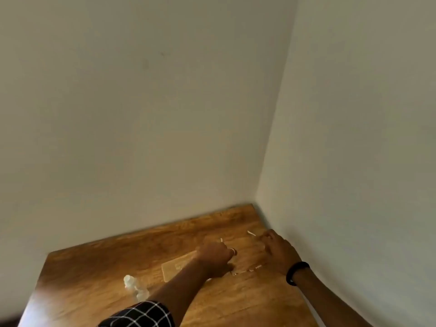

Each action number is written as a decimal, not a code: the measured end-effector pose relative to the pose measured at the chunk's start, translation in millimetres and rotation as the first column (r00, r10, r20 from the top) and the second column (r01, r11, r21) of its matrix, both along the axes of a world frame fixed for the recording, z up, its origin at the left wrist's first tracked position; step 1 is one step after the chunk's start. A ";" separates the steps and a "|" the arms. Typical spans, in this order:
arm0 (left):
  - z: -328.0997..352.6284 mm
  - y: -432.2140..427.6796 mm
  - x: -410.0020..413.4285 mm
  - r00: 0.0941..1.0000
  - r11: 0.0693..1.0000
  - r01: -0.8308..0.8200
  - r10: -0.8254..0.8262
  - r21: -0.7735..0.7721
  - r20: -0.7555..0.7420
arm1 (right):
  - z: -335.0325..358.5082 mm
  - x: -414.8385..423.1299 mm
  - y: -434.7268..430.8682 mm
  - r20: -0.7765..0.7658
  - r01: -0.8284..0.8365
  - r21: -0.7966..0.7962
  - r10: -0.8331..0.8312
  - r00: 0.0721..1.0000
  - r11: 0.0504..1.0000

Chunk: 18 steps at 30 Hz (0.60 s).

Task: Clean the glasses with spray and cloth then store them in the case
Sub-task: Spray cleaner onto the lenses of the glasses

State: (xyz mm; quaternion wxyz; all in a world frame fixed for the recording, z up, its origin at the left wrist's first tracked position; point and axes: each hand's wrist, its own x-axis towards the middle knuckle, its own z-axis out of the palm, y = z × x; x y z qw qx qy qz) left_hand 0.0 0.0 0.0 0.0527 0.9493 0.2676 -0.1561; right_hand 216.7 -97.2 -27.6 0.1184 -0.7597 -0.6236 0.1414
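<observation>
The checked sleeve is seen nearest, and just beyond it the clear spray bottle is on the wooden table. Further in, near the corner, the glasses with a clear frame are found low at the table, between both hands. The fingers of the left hand are curled together on one side of the frame. Those of the right hand are bent down at the other side, but through the blur it cannot be told if they pinch it. The frame should be taken by its sides only, the lenses left untouched, and both sides raised evenly.
</observation>
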 end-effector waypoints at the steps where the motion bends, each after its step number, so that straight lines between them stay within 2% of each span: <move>1: -3.1 -1.9 2.9 0.999 1.000 0.020 -0.020 -0.001 -0.032 | -4.3 2.6 -1.1 0.002 -0.004 -0.014 0.004 1.000 1.000; 5: -11.6 -12.3 7.8 0.996 1.000 0.001 -0.001 0.000 -0.095 | -15.9 10.3 -10.1 -0.071 0.015 -0.061 -0.019 0.997 0.998; 10: -19.1 -13.9 4.5 0.995 0.998 -0.029 0.024 -0.048 -0.101 | -30.1 16.6 -21.4 -0.073 -0.039 -0.128 0.029 0.997 0.991; 18: -27.9 -12.0 3.3 0.996 0.992 -0.088 0.087 -0.085 -0.018 | -44.1 13.7 -27.2 -0.093 -0.010 -0.071 0.003 0.996 0.997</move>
